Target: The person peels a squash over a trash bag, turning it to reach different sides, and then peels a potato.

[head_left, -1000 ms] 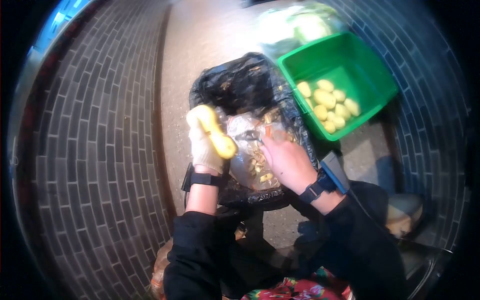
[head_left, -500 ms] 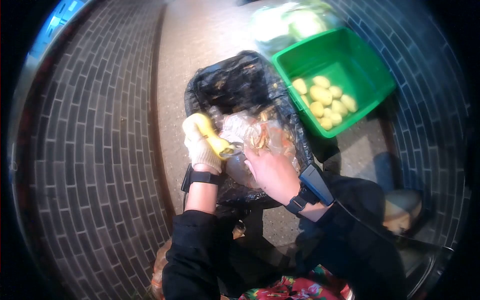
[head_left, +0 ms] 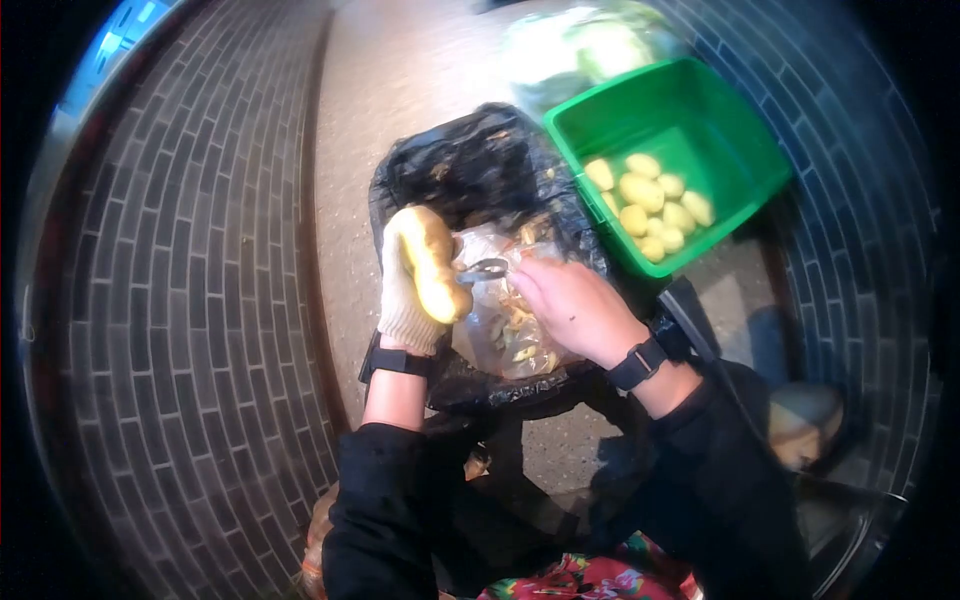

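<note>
So the person has the left hand (head_left: 408, 280), in a whitish knit glove, wrapped round a long, lumpy yellow potato (head_left: 430, 262), holding it up over the near left part of a container lined with a black plastic bag (head_left: 405, 175). Most of those gloved fingers are hidden, since they're tucked round the far side or under the potato. The bare right hand (head_left: 575, 312) is clamped on what looks like a peeler (head_left: 487, 269), but only the dark loop end pokes out toward the potato and the grip is buried in the fist. Can't tell if the blade is actually touching the skin or just beside it. The two hands are apart, with only the tool bridging the gap. Below them a crumpled clear plastic bag (head_left: 490, 335) lies in the container with peelings (head_left: 525, 352) on it, partly blocked by the right hand, and the deeper bit of the black liner is too dark to read. Off to the right a green tub (head_left: 715, 135) has a bunch of pale potatoes (head_left: 642, 190) in its near left corner. Behind it there's a see-through bag (head_left: 545, 50) with something pale green inside, way too washed out to name, and the flowery red cloth (head_left: 600, 582) at the bottom is cut off by the edge
</note>
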{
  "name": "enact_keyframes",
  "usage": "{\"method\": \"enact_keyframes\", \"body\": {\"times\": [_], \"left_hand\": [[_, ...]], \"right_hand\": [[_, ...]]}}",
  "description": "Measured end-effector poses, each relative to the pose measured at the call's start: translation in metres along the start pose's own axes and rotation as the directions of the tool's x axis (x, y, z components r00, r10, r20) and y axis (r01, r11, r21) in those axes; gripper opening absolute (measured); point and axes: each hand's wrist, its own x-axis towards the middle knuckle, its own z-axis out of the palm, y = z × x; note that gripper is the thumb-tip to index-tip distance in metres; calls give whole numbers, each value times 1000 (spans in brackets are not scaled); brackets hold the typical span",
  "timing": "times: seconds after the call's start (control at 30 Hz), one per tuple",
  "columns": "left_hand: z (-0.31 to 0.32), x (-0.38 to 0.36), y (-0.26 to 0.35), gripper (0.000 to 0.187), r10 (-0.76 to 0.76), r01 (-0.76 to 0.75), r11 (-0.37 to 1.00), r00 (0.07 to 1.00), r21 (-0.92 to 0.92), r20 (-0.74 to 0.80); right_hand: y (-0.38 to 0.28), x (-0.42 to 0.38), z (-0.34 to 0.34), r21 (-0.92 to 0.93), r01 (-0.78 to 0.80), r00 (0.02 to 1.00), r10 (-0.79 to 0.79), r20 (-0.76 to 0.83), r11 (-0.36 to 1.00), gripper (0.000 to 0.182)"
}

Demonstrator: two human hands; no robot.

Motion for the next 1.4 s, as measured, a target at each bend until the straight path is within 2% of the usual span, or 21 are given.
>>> {"method": "enact_keyframes", "body": {"times": [0.03,0.1,0.13,0.2,0.23,0.3,0.33,0.4,0.47,0.53,0.57,0.63,0.87,0.97,1.03,1.17,1.23,1.33,1.4], "left_hand": [[-2,0,-2,58,-3,3,999,1000,49,7],[2,-3,-4,60,-7,6,995,1000,97,16],[8,-7,-5,60,-7,5,991,1000,137,10],[16,-10,-11,60,-8,7,984,1000,176,4],[18,-10,-15,61,26,-35,974,999,225,44],[16,-8,-22,65,52,-76,946,995,315,85],[13,-7,-24,65,49,-74,946,995,317,86],[9,-9,-27,66,-115,83,935,991,344,71],[3,-8,-33,66,-133,112,939,990,324,44],[4,-9,-34,64,-45,15,896,997,444,59],[-1,-6,-36,64,-46,15,895,997,445,59],[-9,2,-39,61,69,-83,843,997,532,46],[-13,2,-40,54,84,-95,850,995,517,45],[-13,3,-40,51,92,-124,872,992,474,90],[-8,-1,-40,46,45,-63,914,998,401,54],[-1,-3,-43,43,98,-117,927,993,357,69],[-5,-1,-41,42,-65,51,979,996,195,66],[-3,0,-47,42,3,-10,986,999,165,46],[1,-1,-51,43,0,-4,988,1000,155,27]], "right_hand": [[-2,3,-4,1,-2,1000,2,-5,1000,22],[-6,9,-11,42,-204,979,203,31,978,24],[-6,10,-11,41,-206,978,205,29,978,24],[-3,12,-8,105,-179,978,189,-90,978,25],[-2,13,-5,105,-180,978,189,-90,978,25],[0,16,0,125,63,951,-21,-308,990,23],[0,16,-1,125,60,951,-19,-310,990,23],[0,18,-5,79,-30,977,46,-208,996,22],[-3,19,-11,53,-66,981,74,-177,996,21],[-4,20,-11,26,-98,985,101,-142,995,20],[-3,20,-7,-6,-118,985,116,-126,993,19],[-1,19,-2,-38,-140,985,135,-110,989,19],[-3,16,14,-66,-133,987,126,-103,989,21],[-5,13,20,-100,-127,988,117,-100,987,21],[-6,13,23,-98,-134,986,123,-114,986,20],[-12,12,26,-70,-185,981,180,-76,980,20],[-14,11,28,-79,-192,979,186,-81,978,20],[-12,10,33,-104,-195,979,187,-78,975,19],[-12,9,37,-116,-149,982,133,-136,982,18]]}}
